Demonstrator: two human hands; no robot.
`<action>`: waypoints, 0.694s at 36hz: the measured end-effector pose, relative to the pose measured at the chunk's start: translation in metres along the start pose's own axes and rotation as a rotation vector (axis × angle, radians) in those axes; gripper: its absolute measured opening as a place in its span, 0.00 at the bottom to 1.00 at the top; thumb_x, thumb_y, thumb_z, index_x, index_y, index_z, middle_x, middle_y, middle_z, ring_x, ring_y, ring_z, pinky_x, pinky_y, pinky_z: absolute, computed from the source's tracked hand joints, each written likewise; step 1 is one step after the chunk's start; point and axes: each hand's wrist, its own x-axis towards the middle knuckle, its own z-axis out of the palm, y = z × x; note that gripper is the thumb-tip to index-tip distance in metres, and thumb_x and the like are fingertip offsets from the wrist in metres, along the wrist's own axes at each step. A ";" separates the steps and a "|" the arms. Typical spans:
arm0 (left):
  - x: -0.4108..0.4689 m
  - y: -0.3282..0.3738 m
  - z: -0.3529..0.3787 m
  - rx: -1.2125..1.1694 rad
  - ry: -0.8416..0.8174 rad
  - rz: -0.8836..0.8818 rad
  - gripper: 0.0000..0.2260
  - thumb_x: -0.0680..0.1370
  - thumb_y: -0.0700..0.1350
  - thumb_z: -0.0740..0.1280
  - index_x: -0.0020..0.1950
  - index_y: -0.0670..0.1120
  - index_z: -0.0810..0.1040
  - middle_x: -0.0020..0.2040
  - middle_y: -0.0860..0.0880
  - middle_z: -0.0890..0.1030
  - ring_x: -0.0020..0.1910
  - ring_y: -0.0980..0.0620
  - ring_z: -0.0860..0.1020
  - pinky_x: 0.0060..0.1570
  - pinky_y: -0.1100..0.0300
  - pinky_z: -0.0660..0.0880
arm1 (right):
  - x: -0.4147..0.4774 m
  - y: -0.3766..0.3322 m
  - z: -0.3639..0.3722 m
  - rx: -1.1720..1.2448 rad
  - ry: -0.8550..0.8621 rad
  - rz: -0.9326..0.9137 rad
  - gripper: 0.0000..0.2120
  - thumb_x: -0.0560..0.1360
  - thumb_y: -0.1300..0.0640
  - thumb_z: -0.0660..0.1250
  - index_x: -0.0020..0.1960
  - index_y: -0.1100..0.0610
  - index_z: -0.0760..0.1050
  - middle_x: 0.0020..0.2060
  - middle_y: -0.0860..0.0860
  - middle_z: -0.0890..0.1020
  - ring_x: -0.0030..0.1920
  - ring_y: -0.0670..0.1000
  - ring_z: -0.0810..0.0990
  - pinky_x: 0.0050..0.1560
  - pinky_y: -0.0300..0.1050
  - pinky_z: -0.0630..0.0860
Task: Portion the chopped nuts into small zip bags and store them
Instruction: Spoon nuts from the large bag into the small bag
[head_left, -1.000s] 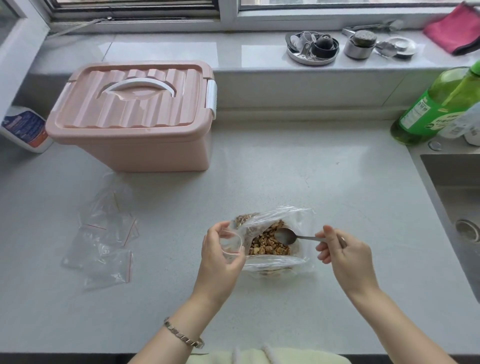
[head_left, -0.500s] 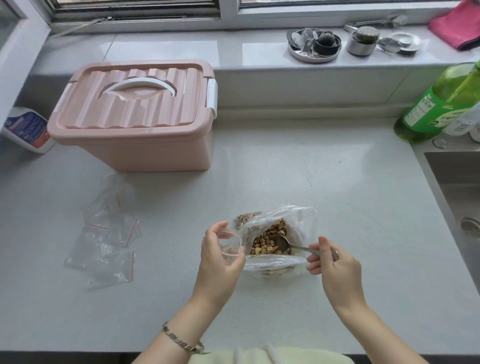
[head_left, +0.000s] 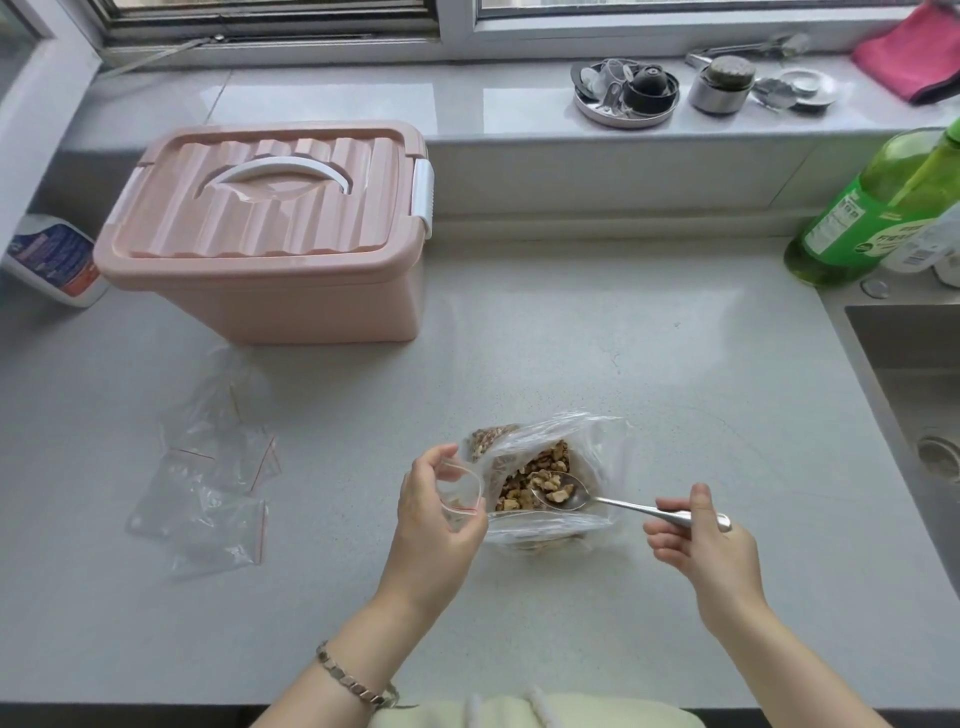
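Steel spoon (head_left: 618, 503), pinched in the right hand (head_left: 701, 551) and heaped with chopped nuts (head_left: 553, 484) over the source bag (head_left: 602, 447), may spill (I judge) missing the small zip bag (head_left: 462, 491) the left hand (head_left: 434, 519) grips.

A home kitchen: pale speckled stone countertop (head_left: 597, 332), steel sink (head_left: 914, 374) at the frame's right edge, green dish-soap bottle (head_left: 878, 208) (upper right), metal strainers (head_left: 626, 93) along the windowsill.

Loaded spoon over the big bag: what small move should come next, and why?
Probably carry the spoon left and tip it into the small zip bag, which the left hand holds open beside it; the spoon, gripped by the right hand, holds nuts.
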 end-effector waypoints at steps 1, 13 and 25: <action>0.000 0.001 0.001 0.003 -0.008 0.003 0.23 0.74 0.38 0.68 0.55 0.63 0.62 0.52 0.56 0.71 0.56 0.61 0.70 0.53 0.71 0.69 | -0.001 -0.004 -0.001 0.002 -0.007 -0.006 0.21 0.80 0.49 0.55 0.40 0.63 0.75 0.26 0.57 0.79 0.20 0.44 0.75 0.22 0.33 0.73; 0.002 0.001 0.009 0.124 -0.098 -0.020 0.24 0.74 0.41 0.68 0.62 0.57 0.60 0.54 0.54 0.69 0.55 0.57 0.68 0.60 0.58 0.69 | -0.035 -0.088 0.022 -0.103 -0.212 -0.282 0.22 0.79 0.49 0.55 0.37 0.64 0.76 0.21 0.56 0.78 0.19 0.48 0.73 0.19 0.36 0.70; 0.004 0.008 0.013 0.112 -0.099 0.004 0.27 0.75 0.42 0.67 0.69 0.53 0.59 0.59 0.58 0.65 0.61 0.62 0.63 0.63 0.69 0.58 | -0.076 -0.095 0.051 -0.503 -0.436 -0.887 0.19 0.75 0.36 0.55 0.36 0.46 0.77 0.29 0.47 0.79 0.23 0.44 0.77 0.25 0.37 0.73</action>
